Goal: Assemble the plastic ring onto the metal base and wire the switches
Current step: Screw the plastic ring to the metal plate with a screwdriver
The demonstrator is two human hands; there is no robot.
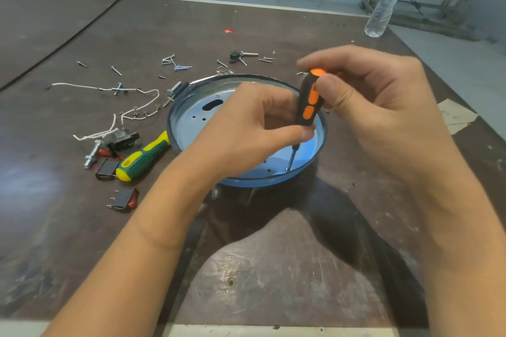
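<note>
Two hands work an orange-and-black screwdriver [309, 101] inside a round metal base [191, 117] at the middle of a dark table [273, 268].
The right hand [369, 96] pinches the handle's top and the left hand [246, 128] grips its lower end. The tip meets a screw [288, 169] by the base's near edge (a dark ring [170, 115] hugs the rim). Switches [123, 199] and white wires [109, 87] lie to the left.

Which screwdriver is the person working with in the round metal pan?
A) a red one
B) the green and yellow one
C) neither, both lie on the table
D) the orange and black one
D: the left hand and right hand hold the orange and black screwdriver, its tip down in the metal pan, while the green and yellow screwdriver lies on the table.
</note>
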